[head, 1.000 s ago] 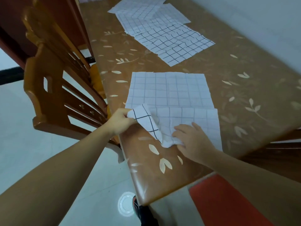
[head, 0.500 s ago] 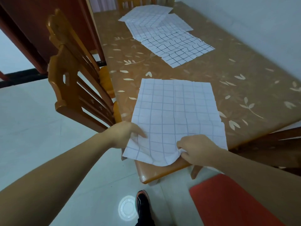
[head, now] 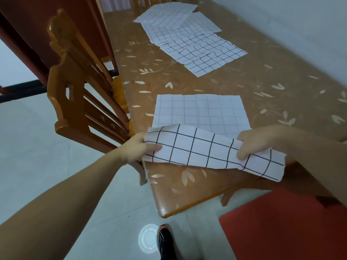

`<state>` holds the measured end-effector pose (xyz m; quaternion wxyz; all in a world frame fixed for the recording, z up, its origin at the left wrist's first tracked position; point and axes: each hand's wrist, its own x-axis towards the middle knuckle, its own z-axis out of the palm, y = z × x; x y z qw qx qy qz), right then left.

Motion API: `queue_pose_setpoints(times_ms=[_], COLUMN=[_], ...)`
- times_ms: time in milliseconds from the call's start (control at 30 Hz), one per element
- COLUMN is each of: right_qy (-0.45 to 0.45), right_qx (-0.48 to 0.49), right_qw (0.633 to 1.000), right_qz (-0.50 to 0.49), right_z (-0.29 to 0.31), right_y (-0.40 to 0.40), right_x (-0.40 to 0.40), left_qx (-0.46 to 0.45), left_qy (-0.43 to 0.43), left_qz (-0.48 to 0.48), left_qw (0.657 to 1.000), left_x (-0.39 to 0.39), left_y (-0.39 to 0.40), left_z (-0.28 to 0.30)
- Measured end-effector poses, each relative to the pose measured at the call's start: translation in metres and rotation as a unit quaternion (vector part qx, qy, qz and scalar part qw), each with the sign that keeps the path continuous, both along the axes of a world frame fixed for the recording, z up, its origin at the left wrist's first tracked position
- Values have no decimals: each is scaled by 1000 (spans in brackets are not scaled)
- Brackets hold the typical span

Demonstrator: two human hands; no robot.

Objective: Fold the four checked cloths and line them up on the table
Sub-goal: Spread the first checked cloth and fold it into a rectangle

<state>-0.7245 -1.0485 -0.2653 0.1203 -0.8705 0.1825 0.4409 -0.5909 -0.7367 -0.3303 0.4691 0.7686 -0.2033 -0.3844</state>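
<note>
A white checked cloth (head: 201, 111) lies on the near end of the brown table (head: 262, 87). Its near edge is lifted and turned over toward the far side, showing the dark-lined face (head: 197, 151). My left hand (head: 142, 147) pinches the left corner of that lifted edge. My right hand (head: 259, 141) pinches the right part of it, with a corner of cloth hanging past it. Three more checked cloths (head: 187, 34) lie spread and overlapping at the far end of the table.
A wooden chair (head: 78, 94) stands close against the table's left side. A red seat (head: 281, 226) is at the lower right. A grey wall runs along the table's right. My shoe (head: 165, 239) and a round floor drain (head: 148, 239) are on the tiled floor below.
Half a second ago the cloth lay flat with its near edge hanging over the table end. Both hands have since lifted that edge and carried it up over the cloth.
</note>
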Motion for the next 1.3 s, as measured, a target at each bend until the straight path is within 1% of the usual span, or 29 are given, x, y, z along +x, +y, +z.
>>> queue_pose_setpoints(times_ms=[67, 133, 233, 267, 300, 333, 367, 433, 467, 567, 600, 700, 733, 800, 900, 933, 1000, 1067, 1133, 1200, 1300], right_qy=[-47, -123, -247, -303, -356, -410, -443, -454, -447, -426, -426, -430, -430, -420, -420, -427, -448, -457, -449, -442, -458], right_qx=[6, 1, -41, -53, -52, -42, -36, -18, 3, 69, 86, 135, 151, 165, 155, 146, 137, 132, 142, 145, 121], right_qw=[999, 991, 966, 948, 925, 894, 869, 839, 825, 767, 754, 733, 734, 749, 758, 752, 720, 696, 685, 693, 707], right_qz=[-25, -54, -62, -82, -125, -173, -218, -300, -347, -474, -492, -509, -504, -485, -474, -481, -511, -537, -555, -551, -525], right_z=[2, -4, -21, -26, -31, -34, -39, -48, -57, -70, -72, -68, -66, -65, -62, -61, -59, -58, -56, -56, -57], right_y=[-5, -12, -17, -16, -15, -13, -14, -14, -15, -14, -14, -9, -8, -9, -11, -13, -14, -16, -18, -19, -20], right_x=[7, 12, 15, 15, 15, 13, 12, 7, 3, -7, -9, -10, -9, -7, -2, -1, 0, 1, 2, 3, 3], left_qx=[4, 3, 10, 4, -5, -15, -21, -26, -24, -7, -2, 0, -17, -58, -77, -89, -96, -52, 11, 28, 1], left_qy=[24, 37, 40, 34, 30, 27, 24, 26, 26, 36, 41, 82, 108, 154, 162, 164, 166, 110, 24, -18, -35], left_qz=[34, 60, 86, 104, 123, 142, 161, 194, 206, 236, 244, 252, 251, 252, 217, 197, 149, 95, 77, 103, 176], left_qw=[999, 998, 995, 994, 992, 989, 986, 980, 978, 971, 969, 964, 962, 953, 959, 962, 970, 988, 997, 994, 984], left_x=[2, 3, 5, 5, 5, 6, 8, 15, 19, 29, 30, 32, 31, 29, 31, 33, 38, 39, 37, 38, 40], left_y=[-3, -5, -7, -9, -11, -12, -13, -12, -10, -6, -5, -6, -6, -8, -6, -4, -2, -5, -13, -20, -29], left_z=[-5, -11, -23, -26, -28, -30, -31, -33, -35, -41, -40, -34, -30, -22, -13, -12, -13, -12, -11, -13, -18])
